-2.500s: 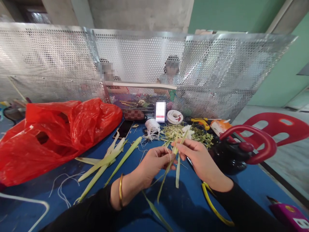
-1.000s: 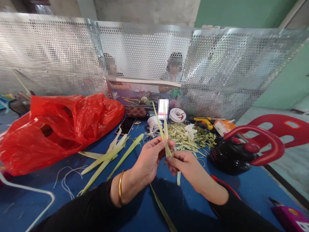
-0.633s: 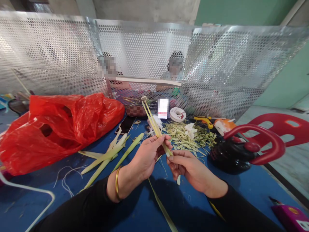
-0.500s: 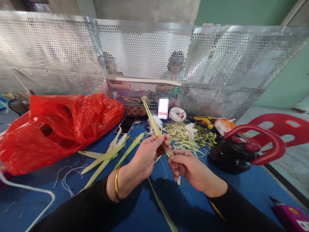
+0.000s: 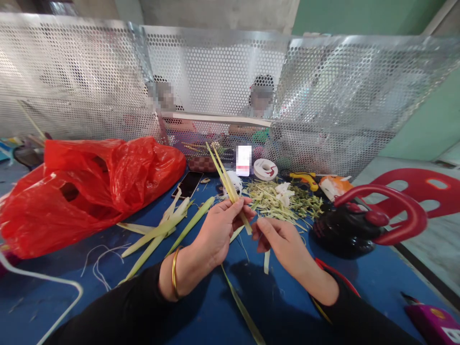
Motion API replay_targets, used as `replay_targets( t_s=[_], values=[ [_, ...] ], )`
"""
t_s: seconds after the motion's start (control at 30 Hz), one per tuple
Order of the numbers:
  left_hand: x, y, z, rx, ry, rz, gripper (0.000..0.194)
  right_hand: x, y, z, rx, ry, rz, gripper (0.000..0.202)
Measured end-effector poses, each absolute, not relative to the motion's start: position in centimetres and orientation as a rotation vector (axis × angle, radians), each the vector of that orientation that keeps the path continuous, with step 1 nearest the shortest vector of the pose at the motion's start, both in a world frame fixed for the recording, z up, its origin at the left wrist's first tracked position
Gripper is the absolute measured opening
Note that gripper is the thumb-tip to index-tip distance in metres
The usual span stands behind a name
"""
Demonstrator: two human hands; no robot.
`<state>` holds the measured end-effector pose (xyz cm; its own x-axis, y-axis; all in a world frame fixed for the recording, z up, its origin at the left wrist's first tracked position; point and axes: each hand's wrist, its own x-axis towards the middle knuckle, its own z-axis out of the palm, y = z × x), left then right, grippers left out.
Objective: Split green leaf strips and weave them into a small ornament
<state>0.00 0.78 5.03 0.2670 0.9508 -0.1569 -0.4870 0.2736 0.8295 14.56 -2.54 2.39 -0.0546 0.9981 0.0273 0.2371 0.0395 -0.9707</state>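
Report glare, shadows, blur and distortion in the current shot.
Head view: bright glare streaks the metal screen and red bag; soft shadows darken the table below the left hand and right hand; pixelation masks patches behind the screen; the strips look fairly sharp; the lens probably stretches the edges.

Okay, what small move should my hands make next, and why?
I'd probably bring the right hand in to pinch the lower end of the leaf strips. The left hand grips them partway along, and that end pokes out close to the right fingertips. I can't tell whether the right hand already holds something else.
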Motion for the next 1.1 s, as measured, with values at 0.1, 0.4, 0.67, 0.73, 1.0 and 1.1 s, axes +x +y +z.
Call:
replay_targets(
  t_s=[0.1,0.4,0.67,0.73,1.0,1.1],
  values=[
    [0.2,0.6,4.8,0.741,0.774,1.098,0.013,14.2,-2.8,2.0,-1.414,-1.526,1.07,0.042],
    [0.2,0.6,4.8,0.718,0.752,1.085,0.011,13.8,-2.4,1.8,-1.294,-1.277,1.438,0.039],
    [-0.6,1.7,5.5,0.645,0.707,1.221,0.011,13.2,-2.8,1.8,-1.265,-1.293,1.515,0.035],
    [-0.9,2.1,5.5,0.637,0.691,1.242,0.011,12.9,-3.0,1.6,-1.27,-1.348,1.475,0.033],
    [-1.3,2.5,5.1,0.613,0.649,1.189,0.009,12.7,-3.3,0.5,-1.33,-1.618,1.339,0.026],
    [-1.7,2.9,5.6,0.62,0.653,1.223,0.011,12.7,-3.8,0.6,-1.421,-1.92,1.16,0.023]
  ],
)
